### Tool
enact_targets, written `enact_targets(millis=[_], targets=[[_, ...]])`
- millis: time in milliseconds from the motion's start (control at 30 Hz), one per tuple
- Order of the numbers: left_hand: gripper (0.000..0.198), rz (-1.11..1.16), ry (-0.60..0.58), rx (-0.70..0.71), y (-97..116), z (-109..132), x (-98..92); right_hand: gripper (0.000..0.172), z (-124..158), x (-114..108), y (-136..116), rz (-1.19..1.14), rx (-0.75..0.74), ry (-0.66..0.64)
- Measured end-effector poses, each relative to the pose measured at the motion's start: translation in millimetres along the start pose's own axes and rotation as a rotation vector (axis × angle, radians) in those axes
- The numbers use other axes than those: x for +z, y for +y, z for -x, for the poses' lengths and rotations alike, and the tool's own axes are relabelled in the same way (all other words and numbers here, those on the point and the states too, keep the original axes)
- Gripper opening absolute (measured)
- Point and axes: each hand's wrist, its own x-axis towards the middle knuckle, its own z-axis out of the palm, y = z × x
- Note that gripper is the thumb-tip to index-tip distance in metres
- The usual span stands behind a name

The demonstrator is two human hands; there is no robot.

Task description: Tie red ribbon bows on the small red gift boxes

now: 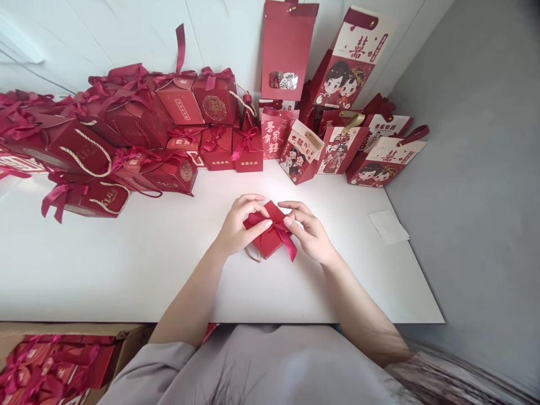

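A small red gift box [266, 245] with a twisted cord handle [252, 256] rests on the white table in front of me. On its top lies a dark pink ribbon bow [290, 245], one tail hanging over the near right side. My left hand [240, 224] pinches the bow's left part between thumb and forefinger. From the other side, my right hand [310, 232] has thumb and forefinger closed on the bow's right part, close to the knot. The fingers hide parts of the loops.
Stacked red gift boxes [139, 115] with ribbons line the back left. Paper gift bags [337, 73] stand at the back right. A white paper [388, 226] lies by the right edge. An open cardboard box [130, 343] of red boxes sits below left. A grey wall [476, 169] borders the right.
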Motion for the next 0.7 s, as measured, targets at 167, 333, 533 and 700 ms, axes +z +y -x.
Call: enact_targets(millis=[167, 333, 533, 700], targets=[[0.004, -0.017, -0.08, -0.035, 5, 1, 4.3, 0.035, -1, -1, -1, -0.002, -0.008, -0.005], [0.004, -0.005, -0.178, -0.056, 9, 3, 7.8, 0.031, 0, -1, -2, 0.083, -0.058, -0.01], [0.006, 0.044, -0.221, -0.071, 12, 3, 7.6, 0.03, -3, -3, -1, 0.092, -0.077, -0.031], [0.005, 0.053, -0.239, -0.064, 11, 2, 6.7, 0.036, -7, -4, 5, 0.004, 0.013, -0.007]])
